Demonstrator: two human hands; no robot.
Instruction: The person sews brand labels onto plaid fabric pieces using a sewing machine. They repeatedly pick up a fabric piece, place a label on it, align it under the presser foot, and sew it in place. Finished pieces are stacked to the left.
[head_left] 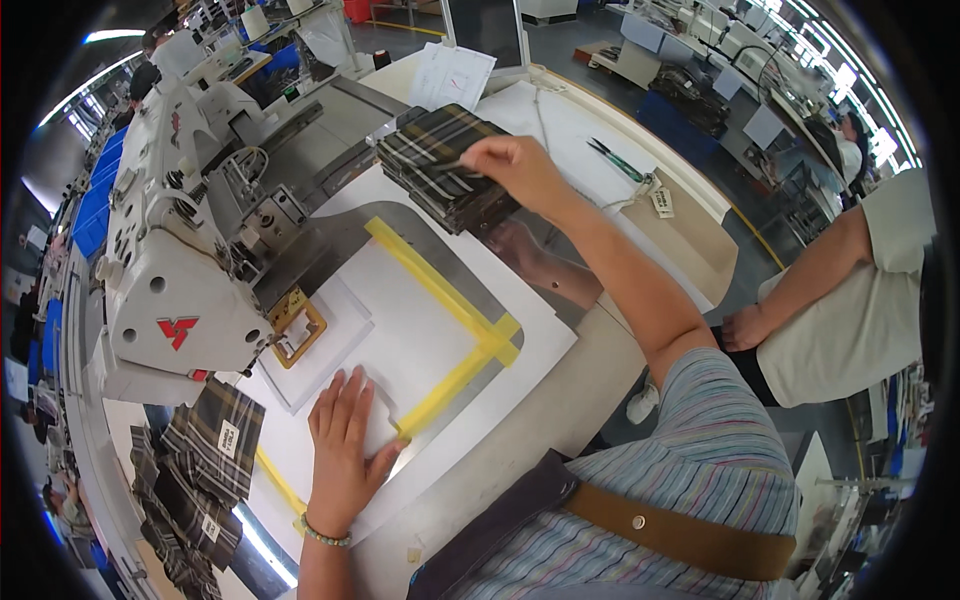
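My left hand (343,445) lies flat with fingers apart on a white sheet (400,300), beside a clear plastic plate (358,325). Yellow tape (430,285) marks corners on the sheet. At the far side, my right hand (515,172) pinches the edge of the top plaid fabric piece on a dark stack (440,150). A brass-coloured frame (298,330) sits under the head of a large white sewing machine (185,300), left of the sheet.
Plaid pieces with white labels (215,440) lie at the near left. Green-handled snips (617,160) and loose labels (660,198) rest on the far right of the table. Behind the stack is a printed paper (450,75). Another person (840,310) stands close at right.
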